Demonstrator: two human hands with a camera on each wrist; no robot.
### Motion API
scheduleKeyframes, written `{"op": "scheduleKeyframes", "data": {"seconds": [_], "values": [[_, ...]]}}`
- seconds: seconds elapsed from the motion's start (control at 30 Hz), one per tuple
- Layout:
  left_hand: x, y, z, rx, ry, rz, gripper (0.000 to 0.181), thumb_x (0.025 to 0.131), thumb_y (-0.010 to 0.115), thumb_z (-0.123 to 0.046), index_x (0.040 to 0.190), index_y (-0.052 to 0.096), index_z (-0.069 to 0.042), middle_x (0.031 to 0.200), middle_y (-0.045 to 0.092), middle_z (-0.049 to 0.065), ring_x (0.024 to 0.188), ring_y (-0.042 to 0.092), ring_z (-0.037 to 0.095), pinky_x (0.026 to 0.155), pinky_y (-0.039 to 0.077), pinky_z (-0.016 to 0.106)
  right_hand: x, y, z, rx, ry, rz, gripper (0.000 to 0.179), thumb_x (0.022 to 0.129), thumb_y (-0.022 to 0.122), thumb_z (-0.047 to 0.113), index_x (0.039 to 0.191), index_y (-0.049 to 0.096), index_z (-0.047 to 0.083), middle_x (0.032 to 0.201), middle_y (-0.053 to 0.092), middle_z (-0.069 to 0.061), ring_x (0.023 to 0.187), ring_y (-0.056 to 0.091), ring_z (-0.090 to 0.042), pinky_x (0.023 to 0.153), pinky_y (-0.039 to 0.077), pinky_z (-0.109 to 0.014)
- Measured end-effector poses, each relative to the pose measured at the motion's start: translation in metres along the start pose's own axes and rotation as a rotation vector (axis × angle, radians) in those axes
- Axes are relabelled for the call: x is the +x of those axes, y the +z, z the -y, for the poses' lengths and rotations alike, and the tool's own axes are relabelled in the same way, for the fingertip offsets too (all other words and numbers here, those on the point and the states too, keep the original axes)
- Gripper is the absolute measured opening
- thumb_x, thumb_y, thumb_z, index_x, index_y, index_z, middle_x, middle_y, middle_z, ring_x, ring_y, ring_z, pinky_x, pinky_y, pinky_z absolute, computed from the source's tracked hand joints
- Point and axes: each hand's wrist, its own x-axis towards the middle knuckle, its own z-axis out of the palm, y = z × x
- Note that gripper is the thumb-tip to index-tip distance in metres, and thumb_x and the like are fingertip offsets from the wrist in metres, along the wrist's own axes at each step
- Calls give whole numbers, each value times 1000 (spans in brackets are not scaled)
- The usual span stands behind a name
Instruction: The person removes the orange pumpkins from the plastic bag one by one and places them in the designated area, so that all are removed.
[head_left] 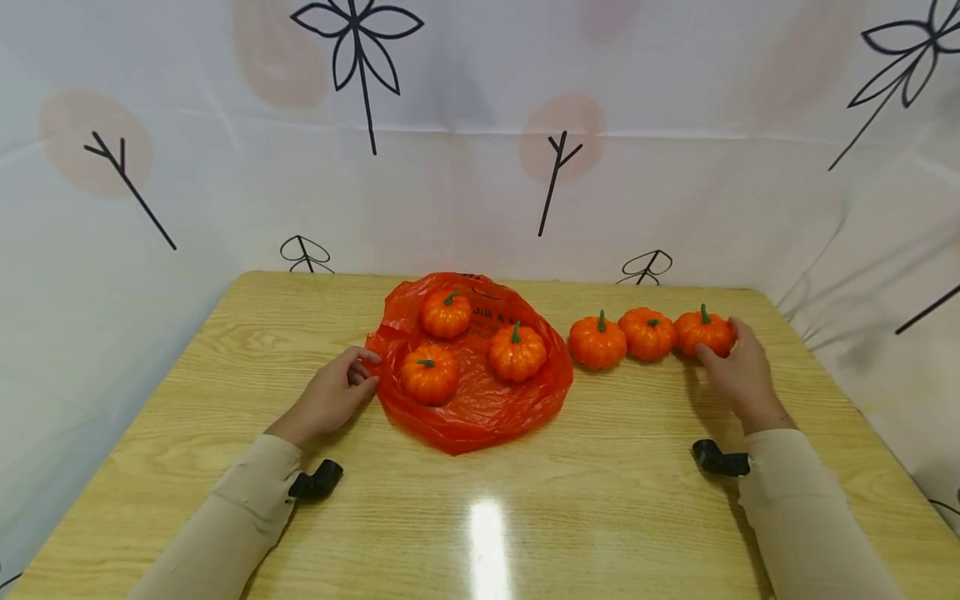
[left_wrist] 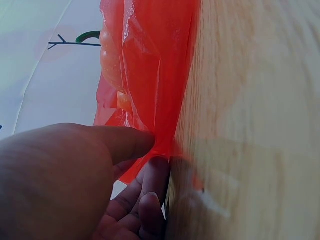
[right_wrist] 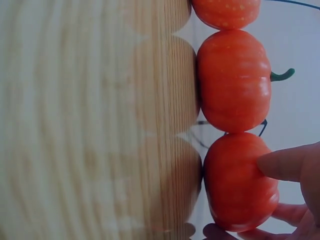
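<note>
Left hand (head_left: 326,398) pinches the bag (head_left: 480,417) at frame centre — seemingly to steady it — right hand (head_left: 741,375) grips the rightmost pumpkin (head_left: 708,333).

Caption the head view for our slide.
Three pumpkins on a red bag, three in a row beside it, right fingers gripping one.

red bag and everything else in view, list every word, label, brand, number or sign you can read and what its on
Red plastic bag: black lettering, too small and creased to read surely.
Same bag, far edge: more black marks, unreadable.
Pumpkins: no text visible.
Backdrop: line drawings, no words seen.
</note>
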Motion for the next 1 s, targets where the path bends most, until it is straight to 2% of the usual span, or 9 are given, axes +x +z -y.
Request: {"op": "scheduleKeyframes", "data": {"seconds": [0.43, 0.63, 0.73, 0.8, 0.87, 0.93, 1.0], "values": [[0, 0, 1, 2, -1, 5, 25, 100, 61, -13, 123, 56, -9, 101, 62, 10, 89, 60, 20, 82, 50, 33, 0, 0, 0, -26, 20, 32, 75, 103, 43, 24, 153, 1, -13, 156, 11, -42, 141, 22, -61, 113, 23, -68], [0, 1, 2, 3, 3, 2, 24, 100, 61, -14, 123, 56, -10, 101, 62, 10, 90, 60, 20, 82, 50, 33, 0, 1, 1, -45, 10, -7, 74, 100, 44, 18, 154, 5, -12, 157, 10, -41, 144, 17, -59, 114, 21, -68], [0, 1, 2, 7, -1, 2, 24, 100, 60, -14, 123, 56, -10, 102, 62, 10, 91, 60, 20, 82, 50, 32, -2, 4, 5, -9, 28, -112, 70, 97, 44, 16, 156, 15, -6, 160, 14, -35, 144, 21, -53, 114, 27, -62], [0, 1, 2, 7, 1, 1, 24, 100, 60, -13, 123, 56, -10, 102, 62, 10, 91, 60, 20, 82, 50, 31, -3, 6, 9, 35, 40, -226, 63, 97, 44, 16, 156, 28, 1, 159, 23, -29, 138, 31, -44, 105, 37, -51], [1, 1, 2, 2, 0, -3, 23, 100, 60, -13, 123, 56, -10, 102, 62, 10, 91, 60, 20, 83, 50, 32, -6, 9, 16, 87, 40, -357, 55, 96, 45, 17, 151, 42, 8, 153, 35, -21, 124, 39, -33, 93, 37, -38], [1, 1, 1, 0, 4, -6, 23, 100, 60, -13, 123, 57, -9, 102, 62, 11, 91, 60, 21, 83, 50, 33, -8, 12, 22, 124, 14, -446, 48, 97, 46, 17, 144, 52, 10, 147, 42, -15, 118, 43, -26, 90, 36, -33], [0, 0, 1, -1, 6, -7, 23, 100, 59, -13, 123, 57, -9, 102, 62, 11, 91, 59, 21, 84, 50, 34, -11, 16, 29, 156, -33, -487, 43, 97, 47, 15, 139, 57, 8, 144, 46, -13, 119, 45, -24, 97, 38, -33]]}}
